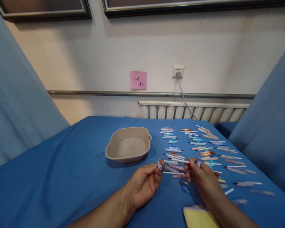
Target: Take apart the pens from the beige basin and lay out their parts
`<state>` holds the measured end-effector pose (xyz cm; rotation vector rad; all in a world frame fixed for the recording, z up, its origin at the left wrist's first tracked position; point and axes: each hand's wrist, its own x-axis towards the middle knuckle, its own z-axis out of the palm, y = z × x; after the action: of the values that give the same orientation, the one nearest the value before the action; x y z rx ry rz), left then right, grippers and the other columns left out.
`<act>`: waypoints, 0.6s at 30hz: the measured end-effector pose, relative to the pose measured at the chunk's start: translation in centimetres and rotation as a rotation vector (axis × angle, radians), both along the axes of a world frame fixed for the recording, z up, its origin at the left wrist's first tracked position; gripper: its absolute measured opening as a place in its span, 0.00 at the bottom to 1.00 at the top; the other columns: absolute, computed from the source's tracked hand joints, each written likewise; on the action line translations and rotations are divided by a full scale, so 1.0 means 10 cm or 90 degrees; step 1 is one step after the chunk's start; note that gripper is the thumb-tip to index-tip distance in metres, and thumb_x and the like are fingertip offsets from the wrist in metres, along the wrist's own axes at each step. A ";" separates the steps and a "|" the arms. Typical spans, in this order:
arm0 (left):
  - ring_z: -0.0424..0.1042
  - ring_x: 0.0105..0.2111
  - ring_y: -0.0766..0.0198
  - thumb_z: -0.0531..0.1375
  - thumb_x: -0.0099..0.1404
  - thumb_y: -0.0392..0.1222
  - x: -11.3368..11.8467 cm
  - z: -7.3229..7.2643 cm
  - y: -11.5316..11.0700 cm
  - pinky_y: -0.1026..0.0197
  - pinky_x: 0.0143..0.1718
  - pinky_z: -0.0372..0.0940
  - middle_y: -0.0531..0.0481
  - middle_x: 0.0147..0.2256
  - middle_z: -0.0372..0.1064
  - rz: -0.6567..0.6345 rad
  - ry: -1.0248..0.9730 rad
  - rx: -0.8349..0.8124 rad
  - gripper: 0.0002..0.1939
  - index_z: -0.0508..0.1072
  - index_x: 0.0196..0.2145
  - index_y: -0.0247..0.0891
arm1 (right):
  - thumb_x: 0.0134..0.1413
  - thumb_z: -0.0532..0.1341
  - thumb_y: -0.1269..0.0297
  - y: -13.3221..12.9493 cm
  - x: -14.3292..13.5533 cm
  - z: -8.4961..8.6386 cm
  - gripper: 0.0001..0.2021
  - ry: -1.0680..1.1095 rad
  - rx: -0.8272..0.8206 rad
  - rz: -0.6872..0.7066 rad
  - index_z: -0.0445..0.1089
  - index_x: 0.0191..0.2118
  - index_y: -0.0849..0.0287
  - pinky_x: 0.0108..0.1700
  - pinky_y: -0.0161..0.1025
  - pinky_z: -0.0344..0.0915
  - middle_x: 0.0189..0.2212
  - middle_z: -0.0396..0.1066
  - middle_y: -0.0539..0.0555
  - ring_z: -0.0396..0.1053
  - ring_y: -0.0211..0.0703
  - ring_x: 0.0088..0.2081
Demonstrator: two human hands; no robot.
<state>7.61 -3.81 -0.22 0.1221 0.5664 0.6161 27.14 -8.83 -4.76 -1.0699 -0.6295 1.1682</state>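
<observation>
My left hand [146, 183] pinches a short, pale hollow pen barrel [159, 165], its open end facing me. Between the thumb and fingertips of my right hand [205, 180] is a thin white pen refill [177, 158], pointing left toward the barrel but apart from it. A blue pen cap [199, 162] shows at the right hand's fingers; whether they grip it is unclear. Around and beyond both hands lie rows of pen parts: barrels, white refills and blue or teal caps [173, 142]. Another blue piece [185, 189] lies on the cloth between my wrists.
A beige plastic basin [128, 144] stands left of the pen parts on the blue cloth [68, 171]. Something yellow [199, 217] lies under my right forearm. Behind the table are a radiator [180, 110] and a plugged-in socket [178, 72]. Blue curtains [16, 95] hang at both sides.
</observation>
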 end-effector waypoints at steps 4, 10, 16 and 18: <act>0.71 0.21 0.72 0.52 0.64 0.26 0.01 0.00 0.00 0.72 0.22 0.68 0.45 0.30 0.72 0.006 0.005 -0.001 0.09 0.69 0.40 0.26 | 0.49 0.64 0.53 0.00 0.00 0.00 0.13 -0.003 -0.003 -0.004 0.68 0.27 0.59 0.22 0.32 0.58 0.21 0.68 0.49 0.61 0.36 0.21; 0.70 0.21 0.72 0.52 0.64 0.25 0.01 0.00 -0.02 0.72 0.23 0.67 0.46 0.30 0.71 0.012 0.013 0.024 0.09 0.69 0.40 0.26 | 0.49 0.64 0.53 0.00 0.01 -0.02 0.14 -0.002 -0.005 0.003 0.67 0.27 0.59 0.22 0.32 0.58 0.21 0.68 0.49 0.61 0.35 0.21; 0.70 0.21 0.73 0.53 0.64 0.25 0.02 -0.03 -0.02 0.71 0.24 0.67 0.46 0.31 0.71 -0.012 0.026 0.071 0.09 0.69 0.41 0.28 | 0.48 0.64 0.52 -0.01 0.00 0.00 0.14 -0.004 -0.008 0.001 0.67 0.27 0.59 0.22 0.31 0.58 0.21 0.68 0.48 0.61 0.34 0.20; 0.71 0.22 0.72 0.54 0.63 0.26 0.02 -0.04 -0.01 0.71 0.24 0.67 0.46 0.31 0.72 -0.012 0.045 0.108 0.10 0.68 0.42 0.29 | 0.47 0.64 0.51 -0.01 0.00 0.01 0.15 -0.008 -0.009 -0.001 0.67 0.27 0.59 0.22 0.31 0.58 0.20 0.68 0.48 0.61 0.34 0.20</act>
<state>7.81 -3.94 -0.61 0.3101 0.5802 0.6428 27.16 -8.89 -4.62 -1.0910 -0.6315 1.1673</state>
